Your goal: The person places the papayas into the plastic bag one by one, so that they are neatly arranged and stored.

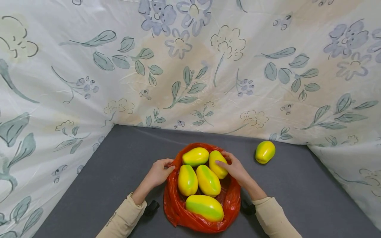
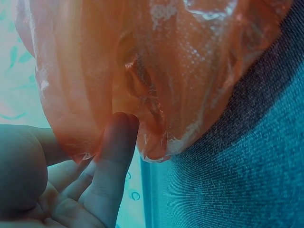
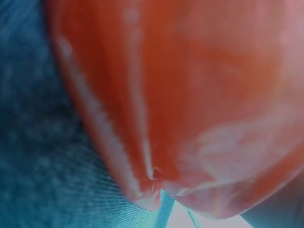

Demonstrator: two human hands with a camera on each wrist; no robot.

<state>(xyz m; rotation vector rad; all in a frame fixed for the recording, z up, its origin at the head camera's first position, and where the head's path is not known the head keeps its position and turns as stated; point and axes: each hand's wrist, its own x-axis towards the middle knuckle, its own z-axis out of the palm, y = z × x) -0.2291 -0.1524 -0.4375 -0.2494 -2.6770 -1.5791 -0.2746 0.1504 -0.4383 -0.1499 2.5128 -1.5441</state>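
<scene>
A red plastic bag [image 1: 172, 206] stands with its mouth wide, and several yellow-green papayas [image 1: 208, 181] lie inside. My left hand [image 1: 159, 170] pinches the bag's left rim between thumb and fingers; the left wrist view shows the thin plastic [image 2: 80, 95] between them. At the bag's upper right, my right hand [image 1: 236, 168] grips one papaya [image 1: 216, 162], thumb on top and fingers at its far side by the rim. In the right wrist view, the bag's red side [image 3: 166, 95] fills most of the picture and hides the right fingers.
Another papaya [image 1: 265, 152] lies outside the bag on the dark grey tabletop [image 1: 128, 148], to the back right. Floral cloth [image 1: 190, 66] hangs behind the table and along both sides. Black wrist straps [image 1: 151, 208] sit near the sleeves.
</scene>
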